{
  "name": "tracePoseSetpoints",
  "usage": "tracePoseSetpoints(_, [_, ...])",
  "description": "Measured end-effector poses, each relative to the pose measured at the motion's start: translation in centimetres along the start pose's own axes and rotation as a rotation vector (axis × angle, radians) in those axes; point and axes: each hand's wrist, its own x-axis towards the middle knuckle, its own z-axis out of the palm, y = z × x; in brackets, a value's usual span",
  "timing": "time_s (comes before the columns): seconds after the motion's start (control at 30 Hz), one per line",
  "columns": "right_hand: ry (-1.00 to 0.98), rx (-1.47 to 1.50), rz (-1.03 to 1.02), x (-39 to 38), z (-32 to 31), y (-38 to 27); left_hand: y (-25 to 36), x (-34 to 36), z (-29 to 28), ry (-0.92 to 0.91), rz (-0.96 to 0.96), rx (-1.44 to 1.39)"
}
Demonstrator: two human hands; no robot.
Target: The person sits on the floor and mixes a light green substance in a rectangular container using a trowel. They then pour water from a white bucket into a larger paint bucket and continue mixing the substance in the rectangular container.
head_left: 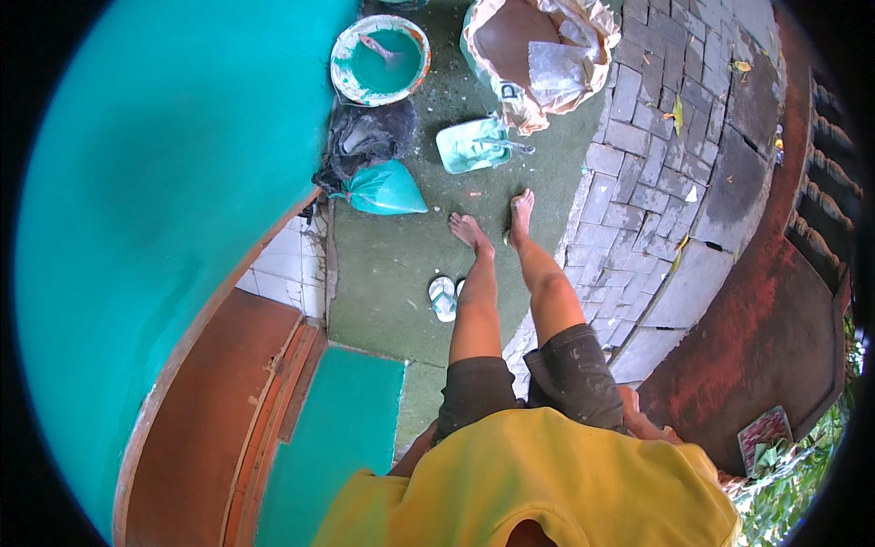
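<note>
My right hand (642,421) is beside my right hip, against the dark shorts (583,369). It is seen only in part, and its fingers are not clear. On the other side, a short piece of my left arm (416,455) shows between the yellow shirt (547,465) and the shorts; that hand's fingers are hidden. Ahead of my bare feet lies a paint tray (448,153) smeared with pale green, with a tool (507,144) across it. Farther left stands a bucket (339,68) of teal paint, a brush (380,49) resting in it.
A large open paper sack (538,114) stands at the far side. Nearer are a black plastic bag (369,137), a teal bag (387,190) and slippers (443,299). A teal wall (182,182) rises on the left; grey paving (629,173) runs along the right toward a low wall (738,365).
</note>
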Motion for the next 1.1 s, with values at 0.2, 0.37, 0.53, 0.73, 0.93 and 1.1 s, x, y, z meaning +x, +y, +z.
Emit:
tracePoseSetpoints(0.2, [-0.598, -0.002, 0.145, -16.5, -10.7, -6.5, -0.8, 6.8, 11.8, 0.463, 0.012, -0.014])
tracePoseSetpoints(0.37, [-0.490, 0.082, 0.261, -16.4, -13.3, -5.1, -0.1, 8.1, 13.6, 0.255, -0.105, -0.075])
tracePoseSetpoints(0.53, [-0.415, 0.188, 0.298, -13.7, -10.0, -3.3, -6.8, 9.8, 16.3, 0.212, -0.011, -0.015])
tracePoseSetpoints(0.73, [-0.312, 0.239, 0.363, -11.6, -16.7, -3.9, -8.4, 0.5, -14.6, -0.646, -0.123, 0.099])
tracePoseSetpoints(0.93, [-0.129, 0.447, 0.240, 2.2, -14.3, -3.5, 4.0, 16.4, -11.8, -0.603, 0.003, -0.505])
tracePoseSetpoints(1.1, [0.054, 0.742, 0.000, 8.8, -7.7, -4.3, 10.8, 24.8, -5.4, -0.549, -0.188, -1.020])
